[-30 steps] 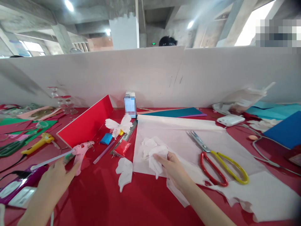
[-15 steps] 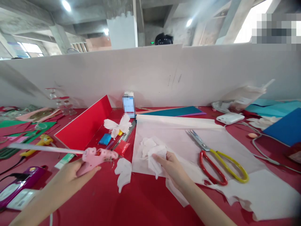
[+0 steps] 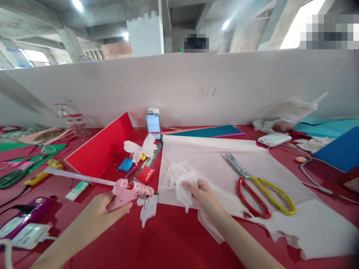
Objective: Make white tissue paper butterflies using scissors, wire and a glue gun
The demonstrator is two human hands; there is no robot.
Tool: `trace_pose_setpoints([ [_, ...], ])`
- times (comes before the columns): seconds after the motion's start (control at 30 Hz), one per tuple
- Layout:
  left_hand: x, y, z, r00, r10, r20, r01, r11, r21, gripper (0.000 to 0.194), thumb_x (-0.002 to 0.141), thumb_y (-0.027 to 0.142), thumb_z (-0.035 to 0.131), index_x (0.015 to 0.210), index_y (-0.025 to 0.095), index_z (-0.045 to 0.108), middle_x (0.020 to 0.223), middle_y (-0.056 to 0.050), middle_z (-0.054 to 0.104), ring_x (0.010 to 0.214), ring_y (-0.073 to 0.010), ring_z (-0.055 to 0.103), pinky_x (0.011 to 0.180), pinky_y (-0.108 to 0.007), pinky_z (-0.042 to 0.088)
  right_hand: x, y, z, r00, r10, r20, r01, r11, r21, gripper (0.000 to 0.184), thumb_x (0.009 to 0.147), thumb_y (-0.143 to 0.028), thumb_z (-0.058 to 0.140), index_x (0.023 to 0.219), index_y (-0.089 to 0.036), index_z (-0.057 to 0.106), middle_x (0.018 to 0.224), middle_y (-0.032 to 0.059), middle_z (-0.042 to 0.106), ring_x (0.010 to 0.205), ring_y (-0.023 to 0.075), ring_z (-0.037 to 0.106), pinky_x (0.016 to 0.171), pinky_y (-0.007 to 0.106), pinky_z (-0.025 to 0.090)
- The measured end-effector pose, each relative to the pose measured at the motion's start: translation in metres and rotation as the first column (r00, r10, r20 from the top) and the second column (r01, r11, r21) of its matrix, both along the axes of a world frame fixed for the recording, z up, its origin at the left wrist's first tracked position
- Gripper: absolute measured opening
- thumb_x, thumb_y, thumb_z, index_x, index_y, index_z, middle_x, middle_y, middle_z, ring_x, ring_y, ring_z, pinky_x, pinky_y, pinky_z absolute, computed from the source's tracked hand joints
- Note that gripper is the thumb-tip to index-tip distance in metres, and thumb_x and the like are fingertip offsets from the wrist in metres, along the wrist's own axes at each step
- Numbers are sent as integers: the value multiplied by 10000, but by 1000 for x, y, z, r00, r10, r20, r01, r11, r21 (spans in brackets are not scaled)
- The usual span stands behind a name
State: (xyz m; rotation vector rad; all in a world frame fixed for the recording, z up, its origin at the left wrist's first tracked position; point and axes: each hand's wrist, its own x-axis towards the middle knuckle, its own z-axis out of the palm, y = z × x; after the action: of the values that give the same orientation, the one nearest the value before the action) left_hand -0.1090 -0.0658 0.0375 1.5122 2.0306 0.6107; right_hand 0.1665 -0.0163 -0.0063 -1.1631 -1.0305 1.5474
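My left hand [image 3: 109, 209] grips a pink hot glue gun [image 3: 130, 192] on its side, with a long glue stick [image 3: 78, 176] trailing left from its back. The gun's nozzle sits just above a cut white paper petal [image 3: 147, 211] lying on the red tabletop [image 3: 157, 239]. My right hand [image 3: 203, 198] pinches crumpled white tissue paper [image 3: 182, 183] against a large white paper sheet [image 3: 207, 157]. Red-and-yellow-handled scissors [image 3: 260, 196] lie on that sheet to the right of my right hand.
A red board [image 3: 98, 147] stands tilted behind a white paper flower [image 3: 140, 148], blue and red packets, and a bundle of thin rods. A yellow tool, green-handled scissors and a purple device lie left. A white partition [image 3: 179, 86] runs along the table's back.
The glue gun has moved right and turned flatter, bringing its nozzle over the white petal. My right hand and the tissue paper stay nearly still.
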Motion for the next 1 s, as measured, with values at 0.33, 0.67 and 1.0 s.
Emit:
trace_pose_setpoints([
  [0.33,19,-3,5,978,-14,210,35,995,-94,442,665,627,552,641,186,552,423,89,295,403,-97,324,436,-224,254,-6,-1,0,998,47,31,-47,999,1,362,642,-491,723,749,-165,609,683,27,611,619,171,558,551,266,425],
  [0.67,7,-12,-1,993,4,115,14,987,-160,468,665,638,564,637,171,566,445,83,319,426,-96,339,459,-219,259,-19,-7,-7,981,173,89,-176,984,22,218,728,-382,675,750,-169,630,764,41,650,716,174,580,701,292,457],
  [1.0,-11,-2,2,997,-28,75,45,972,-229,446,695,610,559,708,166,598,429,87,314,421,-108,353,444,-224,263,-36,13,-10,968,231,98,-219,968,-119,262,688,-407,673,719,-164,582,683,-8,579,670,128,565,698,278,487],
])
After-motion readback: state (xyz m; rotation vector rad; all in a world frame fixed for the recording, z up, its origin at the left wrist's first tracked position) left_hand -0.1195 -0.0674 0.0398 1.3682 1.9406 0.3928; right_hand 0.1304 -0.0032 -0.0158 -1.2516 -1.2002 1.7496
